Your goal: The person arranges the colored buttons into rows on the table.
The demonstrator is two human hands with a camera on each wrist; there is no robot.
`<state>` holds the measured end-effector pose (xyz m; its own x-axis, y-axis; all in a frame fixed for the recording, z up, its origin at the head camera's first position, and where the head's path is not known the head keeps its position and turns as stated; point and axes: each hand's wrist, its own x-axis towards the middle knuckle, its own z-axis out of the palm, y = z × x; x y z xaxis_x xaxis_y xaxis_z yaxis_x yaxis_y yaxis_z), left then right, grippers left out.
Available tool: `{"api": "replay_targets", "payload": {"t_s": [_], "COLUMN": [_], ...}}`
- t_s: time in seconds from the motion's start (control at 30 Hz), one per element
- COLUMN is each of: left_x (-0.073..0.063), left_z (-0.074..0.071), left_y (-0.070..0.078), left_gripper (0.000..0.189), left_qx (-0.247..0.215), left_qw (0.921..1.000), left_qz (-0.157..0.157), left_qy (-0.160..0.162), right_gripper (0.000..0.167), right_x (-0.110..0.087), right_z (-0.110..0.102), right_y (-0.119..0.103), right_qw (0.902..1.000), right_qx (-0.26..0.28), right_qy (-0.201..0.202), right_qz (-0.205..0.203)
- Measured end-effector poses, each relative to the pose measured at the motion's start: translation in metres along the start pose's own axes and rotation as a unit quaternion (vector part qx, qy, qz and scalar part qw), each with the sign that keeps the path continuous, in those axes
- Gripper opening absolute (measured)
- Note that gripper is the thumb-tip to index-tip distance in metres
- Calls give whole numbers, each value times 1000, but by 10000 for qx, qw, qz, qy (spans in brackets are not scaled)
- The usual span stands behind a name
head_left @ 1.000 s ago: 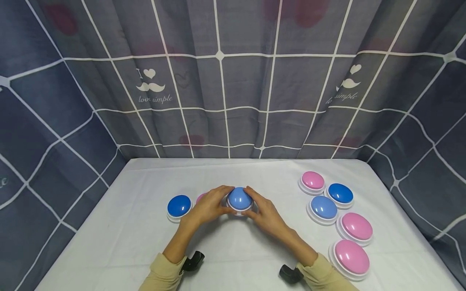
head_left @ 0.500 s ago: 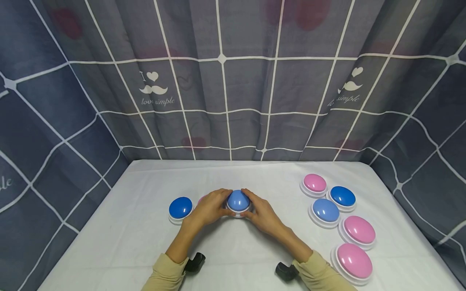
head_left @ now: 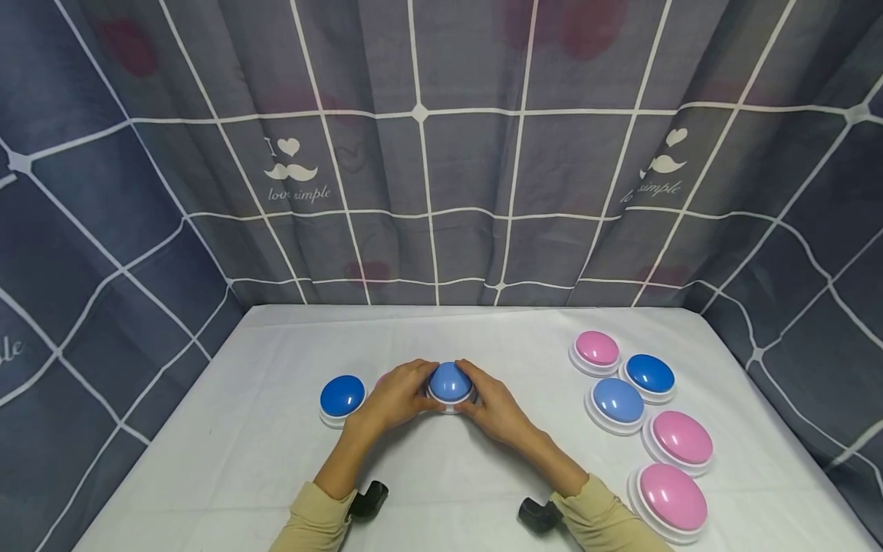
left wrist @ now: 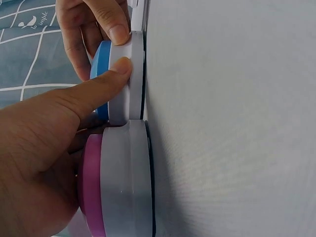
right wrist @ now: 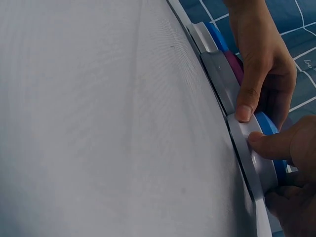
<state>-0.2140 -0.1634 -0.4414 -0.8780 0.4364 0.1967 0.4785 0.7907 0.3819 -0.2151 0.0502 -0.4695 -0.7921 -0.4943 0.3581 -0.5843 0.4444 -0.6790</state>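
Note:
A light-blue dome push button point(head_left: 451, 382) on a white round base stands on the table, held from both sides. My left hand point(head_left: 395, 400) grips its left side, thumb on the front of the base and fingers behind. My right hand point(head_left: 498, 410) grips the right side the same way. Directly left of it, a pink push button point(left wrist: 126, 182) stands with its base against or very close to the light-blue one's; my left hand mostly hides it in the head view. A dark-blue push button point(head_left: 343, 395) sits at the left end of this row.
On the right of the white-covered table point(head_left: 276, 475) lie several more push buttons: a small pink one point(head_left: 597, 349), a dark-blue one point(head_left: 650, 373), a light-blue one point(head_left: 618, 401) and two larger pink ones, the nearer pink button point(head_left: 672, 497) by my right sleeve. A grid-patterned curtain point(head_left: 462, 161) surrounds the table.
The held light-blue button and my right hand have shifted slightly left, closer to the pink button. Both hands keep their grip. The head view has tilted a little.

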Motion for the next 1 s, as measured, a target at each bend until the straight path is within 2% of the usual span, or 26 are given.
{"api": "replay_targets", "payload": {"t_s": [0.67, 1.0], "left_x": [-1, 2], "left_z": [7, 2], "left_y": [-1, -3], "left_gripper": [69, 77], "left_qx": [17, 264], "left_qw": [10000, 9996], "left_qz": [-3, 68], "left_qy": [39, 34], "right_gripper": [71, 75], "right_x": [-5, 2], "right_z": [3, -2], "right_y": [3, 0], "right_qw": [9994, 9993], "right_qx": [-183, -230], "right_qy": [-20, 87], "right_qz": [297, 299]}}
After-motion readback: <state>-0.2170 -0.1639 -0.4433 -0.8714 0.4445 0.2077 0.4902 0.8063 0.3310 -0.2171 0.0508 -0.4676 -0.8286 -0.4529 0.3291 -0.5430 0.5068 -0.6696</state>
